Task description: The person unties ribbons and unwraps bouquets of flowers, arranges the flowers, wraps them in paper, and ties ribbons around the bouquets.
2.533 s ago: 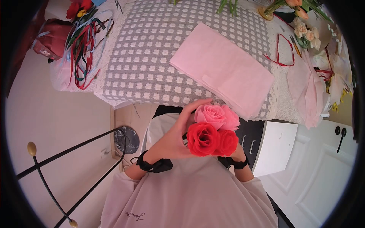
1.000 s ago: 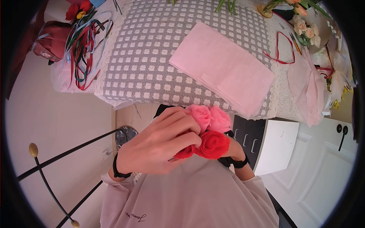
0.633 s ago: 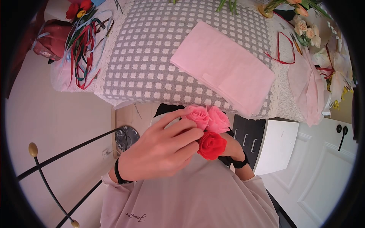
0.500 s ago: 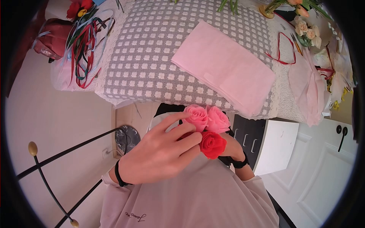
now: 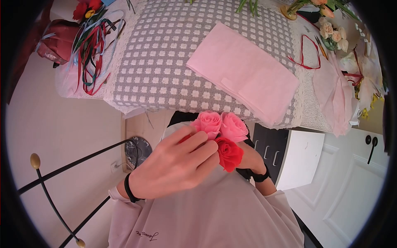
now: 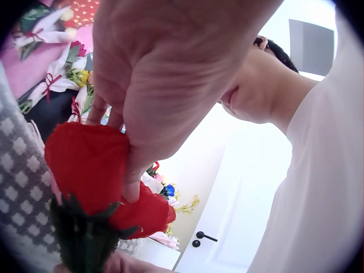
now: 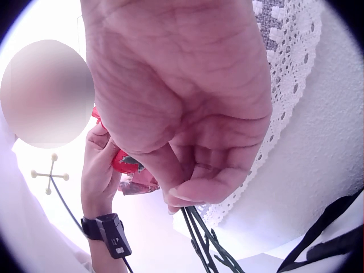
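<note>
In the head view my left hand [image 5: 173, 161] curls its fingers over one red rose, a sliver of which shows beneath them. Beside it are a second red rose [image 5: 228, 155] and two pink roses, one nearer [image 5: 209, 123] and one to its right [image 5: 234, 127]. The left wrist view shows the covered red rose [image 6: 88, 162] from the side, thumb against its petals and green sepals below. My right hand [image 7: 193, 114] pinches the bunch's green stems [image 7: 207, 244] in the right wrist view; the blooms hide it in the head view.
Folded pink wrapping paper [image 5: 244, 74] lies on a grey-and-white checked cushion [image 5: 153, 78]. Ribbons [image 5: 93, 58] trail at the left, a red ribbon [image 5: 304, 51] lies right, near cream flowers [image 5: 333, 35]. A dark-fronted drawer cabinet [image 5: 266, 149] and black metal frame [image 5: 78, 159] flank the person.
My left hand has come from the bunch's side to over a red rose, fingers curling onto it. The blooms have turned and shifted slightly left; the folded paper stays put.
</note>
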### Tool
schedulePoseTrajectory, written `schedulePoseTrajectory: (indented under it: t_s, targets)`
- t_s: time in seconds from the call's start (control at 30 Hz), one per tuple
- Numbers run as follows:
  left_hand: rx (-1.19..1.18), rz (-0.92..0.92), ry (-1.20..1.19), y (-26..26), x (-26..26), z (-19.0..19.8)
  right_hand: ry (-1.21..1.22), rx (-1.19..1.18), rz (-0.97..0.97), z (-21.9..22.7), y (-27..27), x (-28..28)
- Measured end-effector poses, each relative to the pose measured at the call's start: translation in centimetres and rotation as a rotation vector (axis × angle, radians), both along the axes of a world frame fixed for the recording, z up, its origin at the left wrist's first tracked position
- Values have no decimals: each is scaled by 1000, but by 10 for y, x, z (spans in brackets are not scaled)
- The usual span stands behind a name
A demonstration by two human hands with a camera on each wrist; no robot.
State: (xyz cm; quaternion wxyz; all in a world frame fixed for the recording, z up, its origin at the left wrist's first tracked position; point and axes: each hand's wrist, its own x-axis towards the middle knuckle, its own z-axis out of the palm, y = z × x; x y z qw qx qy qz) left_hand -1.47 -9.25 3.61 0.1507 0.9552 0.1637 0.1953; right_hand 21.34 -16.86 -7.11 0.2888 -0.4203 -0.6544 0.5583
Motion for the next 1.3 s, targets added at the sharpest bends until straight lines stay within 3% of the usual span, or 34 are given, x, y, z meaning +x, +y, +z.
schedulePoseTrajectory:
  t_s: [0.2, 0.27, 0.4, 0.47, 0.63, 0.7, 0.77, 0.83, 0.9, 0.97, 1.07, 1.13, 1.3]
  targets:
    - [8, 28, -38, 4, 0, 4, 0, 57, 20, 2, 2, 0]
    - [-13, 31, -43, 6, 0, 5, 61, -43, -10, 1, 2, 0]
    - [-57, 189, -242, 9, -1, 5, 77, -81, 24, 1, 2, 3]
    - [-82, 240, -292, 10, -7, 3, 64, 28, 31, -6, -3, 8]
    - [-502, 253, -500, 1, -18, -12, 36, 18, 67, -26, -12, 17]
    - [-575, 251, -518, 0, -20, -18, 53, 12, 60, -27, -13, 19]
    - [-647, 246, -538, 2, -23, -26, -52, -126, 183, -12, -10, 21]
    - [-687, 328, -488, 7, -32, -32, -29, -37, 84, 1, -11, 11]
    - [-552, 409, -438, 19, -37, -33, -5, 52, -17, 1, -14, 2]
    - [-412, 489, -387, 29, -35, -31, -138, 260, -151, -5, -15, -3]
    - [-295, 524, -380, 44, -21, -26, -150, 310, -79, 6, -9, -6]
    - [-198, 376, -340, 56, -6, -26, -138, 281, -86, 10, -6, -6]
    - [-42, 255, -223, 88, 32, -41, -75, 134, -91, 22, -1, 5]
